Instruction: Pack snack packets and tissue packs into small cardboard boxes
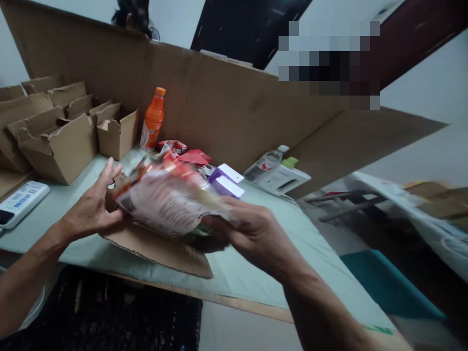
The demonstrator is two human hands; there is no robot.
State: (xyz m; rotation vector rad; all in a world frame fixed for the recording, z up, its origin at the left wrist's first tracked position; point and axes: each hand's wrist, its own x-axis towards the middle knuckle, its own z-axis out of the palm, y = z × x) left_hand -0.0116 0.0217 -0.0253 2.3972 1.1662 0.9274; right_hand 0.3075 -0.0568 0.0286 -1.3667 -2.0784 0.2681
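Note:
My right hand (252,231) grips the near right end of a plastic snack packet (164,200), red and pale with printed text, smeared by motion. The packet is tilted above a brown cardboard box (171,256), hiding most of it; a flap sticks out towards me. At the box's left side is my left hand (91,204), fingers stretched and thumb apart. It seems to touch the box or the packet's edge, but the exact contact is blurred. Behind the packet lie red packets (195,157) and purple-and-white boxes (226,180).
Several open cardboard boxes (73,151) stand at the left, near a white device with a screen (24,204). An orange bottle (152,119) stands before a cardboard partition (234,112). A clear bottle (268,161) and white container (287,178) are farther right. A person's head (133,14) shows behind.

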